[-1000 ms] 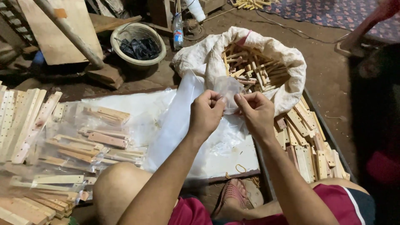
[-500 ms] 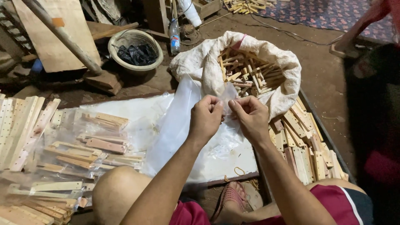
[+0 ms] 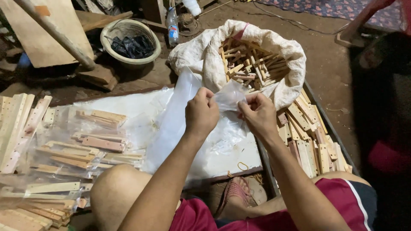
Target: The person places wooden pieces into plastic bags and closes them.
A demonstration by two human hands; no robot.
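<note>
Head view: fingers (image 3: 209,99) pinch clear plastic bag (image 3: 229,95).

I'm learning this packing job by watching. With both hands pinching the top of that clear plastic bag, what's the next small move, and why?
Probably pull the two hands apart to spread the bag's mouth. The left hand and right hand each pinch the clear plastic bag, which looks flat and empty, while the sack of wooden pieces sits open just beyond.

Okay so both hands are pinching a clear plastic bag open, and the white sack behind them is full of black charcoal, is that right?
Not quite. The head view shows both the left hand and the right hand pinching the clear plastic bag, but the white sack behind them holds short wooden sticks, not charcoal.
</note>
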